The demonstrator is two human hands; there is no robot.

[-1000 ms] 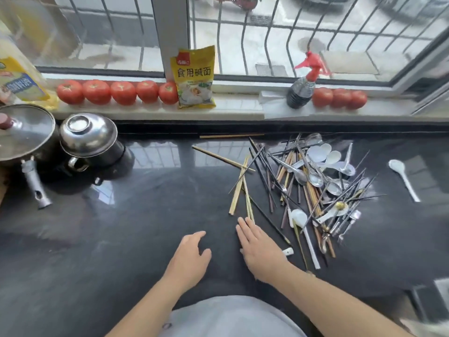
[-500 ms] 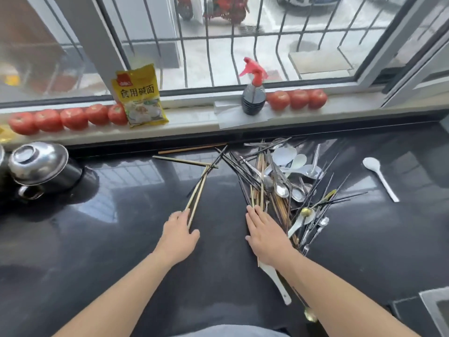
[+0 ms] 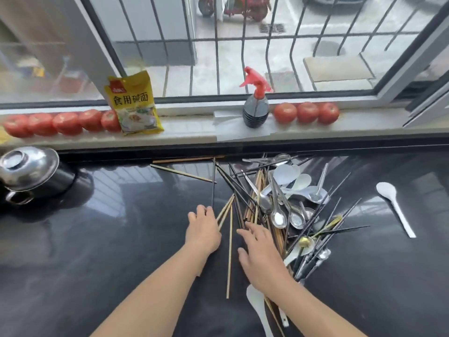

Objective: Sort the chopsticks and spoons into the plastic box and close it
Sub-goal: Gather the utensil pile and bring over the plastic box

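A jumbled pile of chopsticks (image 3: pixel 252 190) and metal and white spoons (image 3: pixel 286 207) lies on the dark countertop (image 3: pixel 121 239), right of centre. My left hand (image 3: pixel 202 229) rests flat on the near ends of a few bamboo chopsticks (image 3: pixel 224 211) at the pile's left edge. My right hand (image 3: pixel 261 254) lies palm down, fingers spread, over the pile's near part. One bamboo chopstick (image 3: pixel 229 254) lies between the hands. A white spoon (image 3: pixel 394 207) lies alone at the right. No plastic box is in view.
A lidded steel pot (image 3: pixel 29 173) stands at the left edge. On the window sill are tomatoes (image 3: pixel 58 122), a yellow packet (image 3: pixel 133 105), a spray bottle (image 3: pixel 255 108) and three more tomatoes (image 3: pixel 307 113). Loose chopsticks (image 3: pixel 182 173) lie near the back edge.
The camera has swung left to right and closer. Both hands moved forward onto the pile; the left hand has pushed the bamboo chopsticks rightward against the heap.
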